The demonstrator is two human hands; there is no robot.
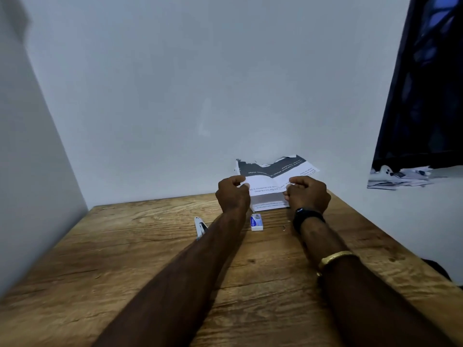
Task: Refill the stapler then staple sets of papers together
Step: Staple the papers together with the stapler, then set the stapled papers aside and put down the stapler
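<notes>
1. Left hand: fingers curled tight, thumb and forefinger pinched on the left edge of the white printed paper sheets with a dark banner; the forearm reaches across the table from the lower edge of the view.
2. Right hand: likewise closed, fingertips clamped on the right edge of the same sheets. A black wristband sits at the wrist and a gold bangle further down the forearm.
3. The sheets are held lifted between the two hands at the far side of the table, near the wall; their upper part, carrying the dark banner, has a ragged top edge and tilts toward the wall. The print reads upside down from this view. The lower end of the sheets meets the table top between the hands.
4. Small white-and-blue staple box: lying flat on the table just in front of the sheets, between the two forearms.
5. White stapler: on the table left of the left forearm, partly hidden by it; whether it lies open cannot be told.
6. Brown wood-grain table: set into a corner of pale grey wall.
</notes>
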